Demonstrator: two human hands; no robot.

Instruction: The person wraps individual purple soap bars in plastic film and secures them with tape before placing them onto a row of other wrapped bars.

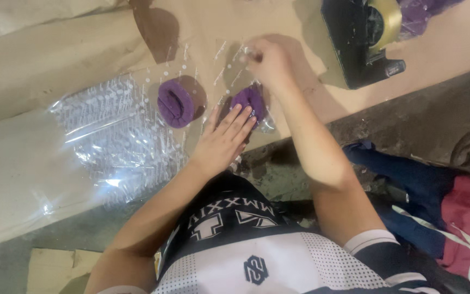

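**Purple rolls in clear bags**

We see a stack of clear bags (pixel 112 128), then a purple roll (pixel 175 102) lying apart. Our left hand (pixel 225 139) presses flat, fingers spread, on the bagged roll (pixel 249 102); our right hand (pixel 267 62) pinches its bag's top edge just above

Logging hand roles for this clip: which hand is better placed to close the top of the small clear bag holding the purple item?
Right, probably. The right hand already pinches the top edge of the clear bag. The left hand lies flat, its fingertips on the purple item inside, pinning the bag on the brown paper.
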